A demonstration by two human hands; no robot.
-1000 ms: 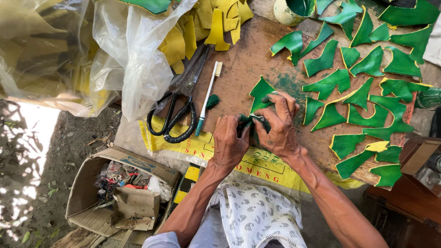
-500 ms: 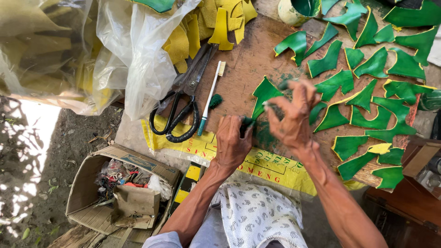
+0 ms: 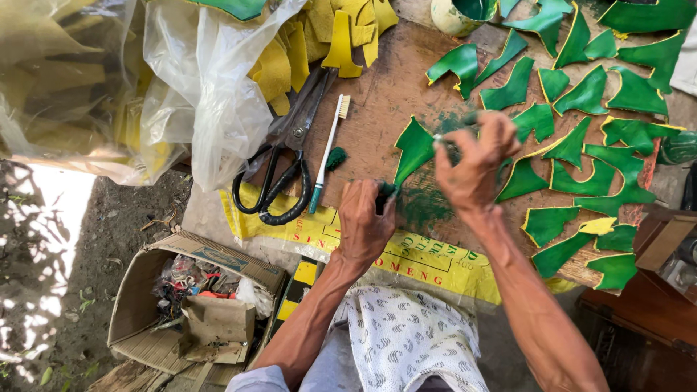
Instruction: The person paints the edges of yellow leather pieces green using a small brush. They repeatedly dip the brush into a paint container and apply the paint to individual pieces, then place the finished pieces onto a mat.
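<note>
My left hand [image 3: 365,221] rests near the front edge of the wooden board [image 3: 381,87]. Its fingers are closed on a small green-stained dauber [image 3: 385,192]. My right hand [image 3: 473,161] is raised just to the right. Its fingertips pinch the corner of a curved green-painted leather piece [image 3: 414,149], which stands tilted above a green smear on the board. Several more green pieces [image 3: 581,145] with yellow edges lie spread over the board's right side.
Large black shears [image 3: 279,181] and a toothbrush with a green tip [image 3: 327,152] lie left of my hands. Yellow cut pieces [image 3: 327,33] and plastic bags [image 3: 203,94] are at the back left. A cup of green paint [image 3: 459,13] stands at the back. An open cardboard box [image 3: 196,305] sits on the ground.
My right hand has lifted off the board and moved up and right, raising one green piece by its corner. My left hand has stayed near the front edge.
</note>
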